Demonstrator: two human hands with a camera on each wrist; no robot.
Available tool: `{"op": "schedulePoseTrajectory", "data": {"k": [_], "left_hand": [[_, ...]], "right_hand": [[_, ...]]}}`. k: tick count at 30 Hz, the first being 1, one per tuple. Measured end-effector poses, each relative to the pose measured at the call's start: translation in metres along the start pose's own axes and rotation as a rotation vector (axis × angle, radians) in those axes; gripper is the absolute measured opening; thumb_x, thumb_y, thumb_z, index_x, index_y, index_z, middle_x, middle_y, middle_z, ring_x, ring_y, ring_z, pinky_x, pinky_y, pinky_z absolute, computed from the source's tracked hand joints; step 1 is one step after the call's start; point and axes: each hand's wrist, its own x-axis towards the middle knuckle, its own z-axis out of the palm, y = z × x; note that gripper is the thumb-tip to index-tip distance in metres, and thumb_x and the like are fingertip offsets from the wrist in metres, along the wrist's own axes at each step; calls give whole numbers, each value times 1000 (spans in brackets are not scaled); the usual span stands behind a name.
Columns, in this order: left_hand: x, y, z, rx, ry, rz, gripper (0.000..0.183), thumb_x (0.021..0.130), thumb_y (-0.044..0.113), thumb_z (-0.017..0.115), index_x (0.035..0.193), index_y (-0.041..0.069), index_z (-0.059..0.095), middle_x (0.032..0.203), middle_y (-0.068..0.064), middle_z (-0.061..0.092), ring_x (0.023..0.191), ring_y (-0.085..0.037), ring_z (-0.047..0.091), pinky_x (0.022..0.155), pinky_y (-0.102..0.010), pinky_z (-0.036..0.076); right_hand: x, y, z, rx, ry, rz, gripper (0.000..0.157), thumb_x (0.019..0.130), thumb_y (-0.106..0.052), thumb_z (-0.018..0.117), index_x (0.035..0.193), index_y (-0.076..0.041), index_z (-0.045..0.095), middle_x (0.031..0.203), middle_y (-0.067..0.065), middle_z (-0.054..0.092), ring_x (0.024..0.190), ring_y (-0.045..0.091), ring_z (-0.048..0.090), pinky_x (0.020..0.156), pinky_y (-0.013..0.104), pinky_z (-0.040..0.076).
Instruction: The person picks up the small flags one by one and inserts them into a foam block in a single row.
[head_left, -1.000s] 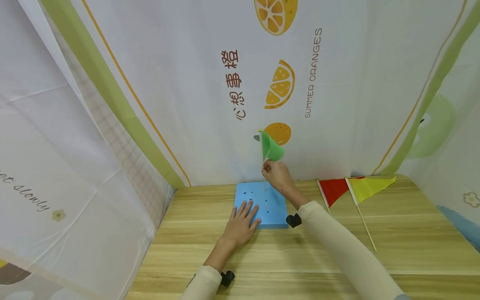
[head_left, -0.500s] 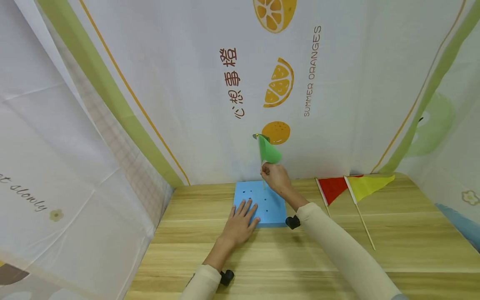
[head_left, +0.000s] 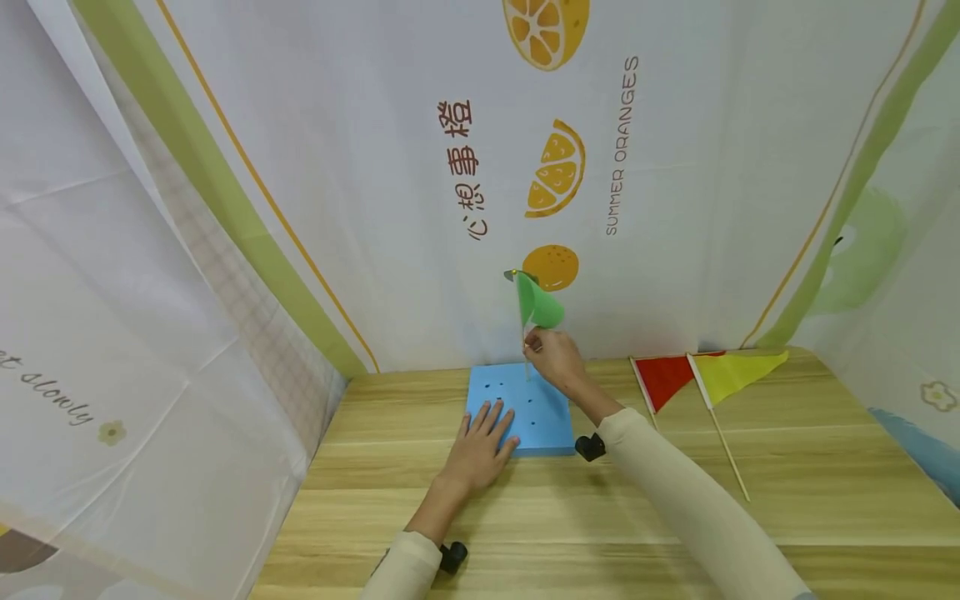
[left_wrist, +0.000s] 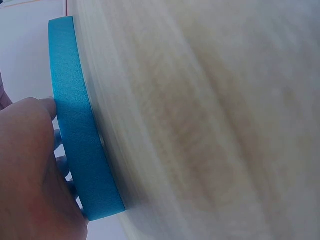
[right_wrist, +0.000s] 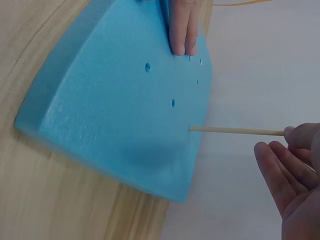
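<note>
The right hand pinches the wooden stick of the green flag, slightly lower than a second ago; below the grip, its tip meets the blue foam block under the spread left hand.

The green flag stands nearly upright, curled, its lower tip meeting the block. The block, blue and holed, lies flat on the table.

I see a wood-grain worktop with a thin blue block, pierced by small holes, lying flat near its far edge. To my right, a red flag lies partly under a yellow flag, sticks pointing nearward.
</note>
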Motion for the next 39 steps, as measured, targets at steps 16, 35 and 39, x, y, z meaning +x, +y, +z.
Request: {"op": "schedulePoseTrajectory", "data": {"k": [16,35,39], "left_hand": [[1,2,0,-4,15,15,62,115,49,38,168,16,37,177,-11,27,165,-35,23,133,-62,21],[-3,0,2,-40,29,18,62,115,48,38,167,15,38,177,-12,27,165,-38,23,133,-64,18],[-4,1,4,-38,22,9,62,115,49,38,168,17,37,178,-11,26,166,-36,21,134,-62,16]], "right_hand": [[-20,26,-33,11,5,-24,8,100,-10,72,103,-2,75,96,13,79,87,28,74,79,45,63],[-55,67,-79,-5,21,6,13,103,-13,68,103,-3,76,92,10,77,80,23,68,72,39,60],[-66,78,-86,-25,33,4,13,103,-13,69,103,-3,77,92,10,77,80,23,68,72,41,60]]}}
